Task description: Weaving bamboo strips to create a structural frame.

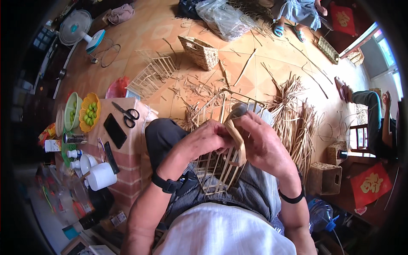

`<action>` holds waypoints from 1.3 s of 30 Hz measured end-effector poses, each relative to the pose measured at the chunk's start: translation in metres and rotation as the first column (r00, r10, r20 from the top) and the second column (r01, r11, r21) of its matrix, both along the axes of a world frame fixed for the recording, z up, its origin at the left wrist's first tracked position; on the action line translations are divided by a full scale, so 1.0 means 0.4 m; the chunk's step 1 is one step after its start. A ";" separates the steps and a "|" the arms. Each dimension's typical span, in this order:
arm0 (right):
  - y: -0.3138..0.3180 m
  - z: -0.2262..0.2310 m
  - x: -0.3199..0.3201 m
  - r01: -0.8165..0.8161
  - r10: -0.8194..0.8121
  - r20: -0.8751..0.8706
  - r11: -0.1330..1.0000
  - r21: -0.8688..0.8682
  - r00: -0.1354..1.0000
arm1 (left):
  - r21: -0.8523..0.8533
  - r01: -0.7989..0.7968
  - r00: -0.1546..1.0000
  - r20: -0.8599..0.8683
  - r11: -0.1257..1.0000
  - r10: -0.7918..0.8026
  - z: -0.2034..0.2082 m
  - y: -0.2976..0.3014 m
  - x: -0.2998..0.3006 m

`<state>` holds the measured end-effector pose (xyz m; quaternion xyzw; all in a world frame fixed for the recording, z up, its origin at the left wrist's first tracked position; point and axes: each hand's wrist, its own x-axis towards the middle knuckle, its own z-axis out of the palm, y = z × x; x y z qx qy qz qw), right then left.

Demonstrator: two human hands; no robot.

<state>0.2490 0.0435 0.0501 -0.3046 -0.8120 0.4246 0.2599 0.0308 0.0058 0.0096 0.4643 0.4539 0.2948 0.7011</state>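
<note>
Across my lap rests an open basket frame point(208, 183) of thin pale rods, its upper end reaching past my knees. A flat tan strip of dried plant stalk point(236, 138) is bent over the frame's rim, between my two hands. My left hand point(208, 138) is closed, with thumb and fingers pinching the strip at the rim. On the other side, my right hand point(263, 142) has its fingers curled around the strip's edge. The fingertips of both hands are partly hidden behind the strip and rim.
Bundled dried stalks point(293, 110) lie right of my knee. A woven basket point(202, 53) and another rod frame point(155, 72) stand ahead on the tiles. On the left table are scissors point(127, 115), a phone point(114, 130) and fruit bowls point(90, 112). Other people sit at top and right.
</note>
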 end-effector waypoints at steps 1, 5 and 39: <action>0.008 0.002 -0.003 -0.019 0.018 0.026 0.999 0.036 1.000 | -0.002 -0.011 1.000 -0.007 1.000 0.011 0.005 0.001 0.003; 0.062 -0.016 -0.030 0.008 -0.051 0.202 0.978 0.207 0.978 | -0.027 0.052 0.993 -0.105 0.998 -0.055 0.005 -0.005 0.005; 0.405 -0.118 -0.119 -0.020 -0.238 -0.378 0.825 -0.565 0.895 | 0.795 -0.016 0.707 -0.420 0.607 0.569 -0.059 -0.106 0.118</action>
